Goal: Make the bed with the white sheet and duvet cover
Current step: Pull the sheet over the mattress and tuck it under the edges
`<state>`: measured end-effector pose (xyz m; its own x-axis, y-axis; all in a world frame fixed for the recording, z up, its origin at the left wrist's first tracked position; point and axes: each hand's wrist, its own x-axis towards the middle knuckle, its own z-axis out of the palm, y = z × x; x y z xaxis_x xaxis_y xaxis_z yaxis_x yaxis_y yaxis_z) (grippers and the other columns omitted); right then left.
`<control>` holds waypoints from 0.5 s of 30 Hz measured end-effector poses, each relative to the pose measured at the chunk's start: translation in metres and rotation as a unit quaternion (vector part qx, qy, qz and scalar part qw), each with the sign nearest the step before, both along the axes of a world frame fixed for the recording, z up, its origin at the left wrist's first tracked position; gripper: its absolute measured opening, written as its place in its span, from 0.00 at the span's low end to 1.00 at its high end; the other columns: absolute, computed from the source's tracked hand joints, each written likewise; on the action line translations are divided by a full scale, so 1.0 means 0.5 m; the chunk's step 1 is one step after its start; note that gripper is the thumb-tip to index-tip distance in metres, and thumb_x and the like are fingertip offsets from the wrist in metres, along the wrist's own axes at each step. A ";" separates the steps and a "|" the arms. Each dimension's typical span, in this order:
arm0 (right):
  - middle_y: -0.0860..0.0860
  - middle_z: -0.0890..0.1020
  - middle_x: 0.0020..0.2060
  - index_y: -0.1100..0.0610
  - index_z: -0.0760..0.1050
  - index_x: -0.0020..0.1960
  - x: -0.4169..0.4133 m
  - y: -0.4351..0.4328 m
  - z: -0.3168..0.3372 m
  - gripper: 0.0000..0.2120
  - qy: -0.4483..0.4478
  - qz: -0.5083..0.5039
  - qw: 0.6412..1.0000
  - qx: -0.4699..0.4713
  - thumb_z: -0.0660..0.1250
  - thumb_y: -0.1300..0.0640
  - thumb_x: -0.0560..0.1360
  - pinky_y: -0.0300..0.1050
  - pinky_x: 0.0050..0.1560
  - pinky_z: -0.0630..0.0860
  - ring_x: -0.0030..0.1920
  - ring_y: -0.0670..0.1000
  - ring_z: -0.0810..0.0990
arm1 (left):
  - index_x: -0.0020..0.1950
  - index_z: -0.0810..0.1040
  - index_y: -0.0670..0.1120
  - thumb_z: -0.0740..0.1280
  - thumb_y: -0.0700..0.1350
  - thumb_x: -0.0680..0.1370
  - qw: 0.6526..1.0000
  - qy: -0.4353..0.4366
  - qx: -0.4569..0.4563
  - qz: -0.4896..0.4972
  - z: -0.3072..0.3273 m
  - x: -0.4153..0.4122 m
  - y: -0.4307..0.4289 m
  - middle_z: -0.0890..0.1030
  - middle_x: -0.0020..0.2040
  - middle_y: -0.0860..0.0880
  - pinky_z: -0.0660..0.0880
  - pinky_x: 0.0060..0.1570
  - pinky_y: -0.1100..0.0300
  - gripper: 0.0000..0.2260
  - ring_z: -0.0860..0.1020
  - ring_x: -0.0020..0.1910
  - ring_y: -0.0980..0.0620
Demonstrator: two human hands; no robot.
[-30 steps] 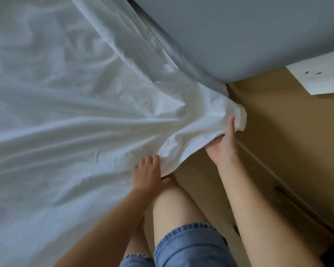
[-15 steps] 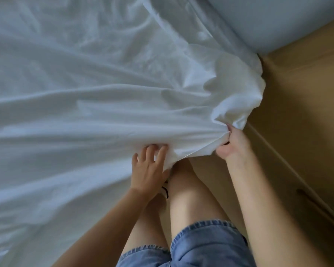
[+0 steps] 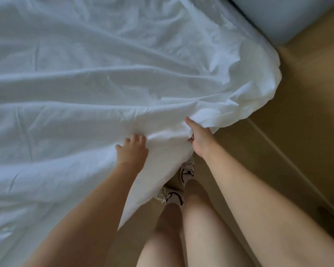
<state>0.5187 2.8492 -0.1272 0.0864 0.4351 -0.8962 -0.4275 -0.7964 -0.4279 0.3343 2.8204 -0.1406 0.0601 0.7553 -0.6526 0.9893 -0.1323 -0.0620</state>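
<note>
The white sheet (image 3: pixel 85 83) is spread out, heavily creased, and fills the upper left of the view. Its right corner is bunched into a rounded billow and is hung out over the tan floor (image 3: pixel 307 97). A fold at the sheet's near edge is gripped by the left hand (image 3: pixel 131 151), whose fingers are curled into the cloth from above. Just right of that fold, the same edge is pinched by the right hand (image 3: pixel 200 139): the thumb is laid on top of the sheet and the fingers are tucked beneath it. The hands are held near each other but apart, with a ridge of cloth between them. Under the sheet's hanging flap, two white patterned shoes (image 3: pixel 187 171) are partly seen. Beyond the sheet's far right corner, a blue-grey surface (image 3: pixel 289 14) is seen.
</note>
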 end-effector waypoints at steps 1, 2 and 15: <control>0.53 0.77 0.62 0.57 0.71 0.66 -0.012 0.004 -0.004 0.21 -0.008 0.009 1.000 -0.002 0.67 0.52 0.76 0.52 0.65 0.70 0.62 0.53 0.75 | 0.64 0.68 0.43 0.55 0.48 0.82 0.999 -0.040 0.023 0.022 -0.005 -0.009 0.003 0.72 0.62 0.43 0.70 0.50 0.50 0.14 0.72 0.58 0.41; 0.52 0.77 0.62 0.57 0.71 0.65 -0.020 0.007 -0.005 0.20 -0.012 0.010 1.000 -0.007 0.66 0.51 0.77 0.52 0.64 0.71 0.61 0.53 0.75 | 0.59 0.72 0.41 0.53 0.48 0.83 0.994 -0.083 0.042 0.060 -0.004 -0.014 0.008 0.75 0.58 0.41 0.70 0.49 0.50 0.14 0.74 0.56 0.39; 0.54 0.82 0.56 0.53 0.76 0.58 -0.165 -0.108 0.082 0.33 0.271 -0.068 0.960 -0.002 0.64 0.31 0.63 0.54 0.61 0.73 0.59 0.54 0.78 | 0.37 0.79 0.46 0.62 0.54 0.78 0.846 -0.249 -0.142 0.450 0.144 -0.092 0.051 0.79 0.34 0.47 0.70 0.35 0.59 0.16 0.76 0.33 0.47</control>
